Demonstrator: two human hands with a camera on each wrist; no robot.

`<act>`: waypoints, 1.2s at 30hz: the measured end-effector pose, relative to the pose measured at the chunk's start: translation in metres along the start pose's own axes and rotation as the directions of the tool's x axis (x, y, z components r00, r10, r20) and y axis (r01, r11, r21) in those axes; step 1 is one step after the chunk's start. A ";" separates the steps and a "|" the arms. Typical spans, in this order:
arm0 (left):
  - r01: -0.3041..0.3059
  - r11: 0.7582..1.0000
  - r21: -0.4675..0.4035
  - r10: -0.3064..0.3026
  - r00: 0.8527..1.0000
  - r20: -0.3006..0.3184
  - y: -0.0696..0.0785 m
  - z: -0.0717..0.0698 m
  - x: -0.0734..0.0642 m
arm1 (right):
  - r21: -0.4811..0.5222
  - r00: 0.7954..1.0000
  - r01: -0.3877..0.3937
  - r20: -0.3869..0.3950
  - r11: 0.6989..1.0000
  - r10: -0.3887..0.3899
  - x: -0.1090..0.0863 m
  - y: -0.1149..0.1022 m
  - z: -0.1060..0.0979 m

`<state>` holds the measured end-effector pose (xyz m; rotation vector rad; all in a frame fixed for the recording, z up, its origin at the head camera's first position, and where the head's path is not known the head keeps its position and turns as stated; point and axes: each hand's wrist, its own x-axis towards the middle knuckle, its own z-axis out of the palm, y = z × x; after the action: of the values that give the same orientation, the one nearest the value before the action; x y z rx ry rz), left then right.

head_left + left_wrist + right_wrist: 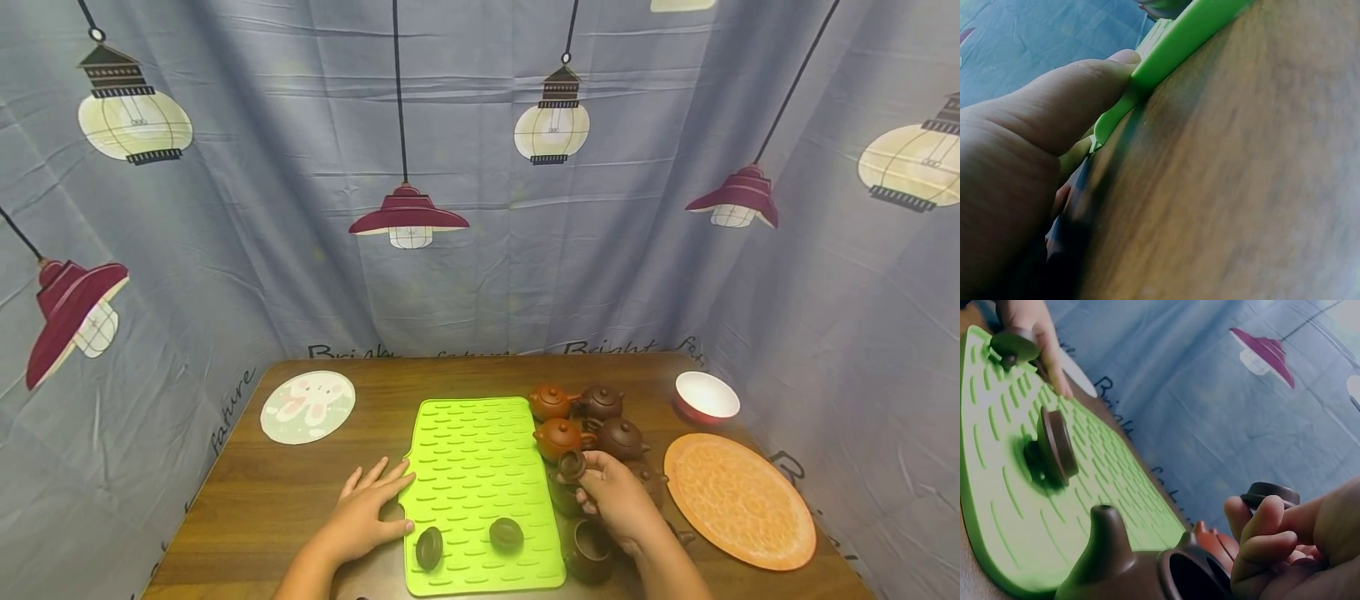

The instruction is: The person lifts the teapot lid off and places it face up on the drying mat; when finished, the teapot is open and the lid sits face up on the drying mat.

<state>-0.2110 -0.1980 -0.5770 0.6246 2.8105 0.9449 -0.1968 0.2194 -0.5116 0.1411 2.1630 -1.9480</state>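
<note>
My right hand (618,500) pinches a small dark brown teapot lid (572,467), which hangs above the teapots; the lid (1270,492) shows at the fingertips in the right wrist view. Just below that hand stands a dark brown teapot (591,552) with its mouth uncovered. My left hand (363,512) lies with fingers spread at the left edge of a bright green ridged mat (476,467), and its thumb (1124,57) touches the mat's rim in the left wrist view. Two dark lids lie knob-down on the mat, one left (429,548) and one right (506,534).
Two orange-brown teapots (558,437) and several dark brown ones (621,438) stand along the mat's right side. Farther right are a round orange placemat (738,500) and a white-and-red bowl (707,396). A rabbit-patterned mat (308,407) lies at the back left.
</note>
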 end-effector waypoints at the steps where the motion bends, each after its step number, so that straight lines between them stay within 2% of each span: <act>1: 0.002 1.000 -0.002 -0.002 1.000 0.000 0.000 0.000 0.000 | 0.018 1.000 -0.004 0.009 1.000 0.003 0.001 0.000 0.000; 6: 0.004 1.000 -0.009 -0.004 1.000 0.000 0.000 0.000 0.000 | 0.047 1.000 -0.001 0.012 0.999 0.001 0.003 -0.003 0.006; 15: -0.006 1.000 -0.002 0.006 1.000 -0.004 -0.001 0.001 0.000 | 0.048 0.999 0.038 -0.038 0.998 -0.037 0.007 -0.006 0.025; 22: -0.016 1.000 -0.005 0.016 1.000 -0.010 -0.001 0.001 0.000 | 0.076 0.998 0.039 0.036 0.996 -0.042 0.008 -0.012 0.043; 31: 0.001 1.000 0.004 -0.001 1.000 0.003 -0.002 -0.001 0.001 | 0.044 0.988 0.096 0.118 0.994 -0.100 0.011 -0.018 0.068; 36: -0.001 1.000 0.002 0.001 1.000 0.010 -0.002 0.000 0.000 | -0.010 0.983 0.114 0.146 0.993 -0.111 0.015 -0.018 0.085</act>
<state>-0.2115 -0.1998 -0.5785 0.6293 2.8025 0.9366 -0.2064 0.1315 -0.5059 -0.1255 2.1351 -1.9314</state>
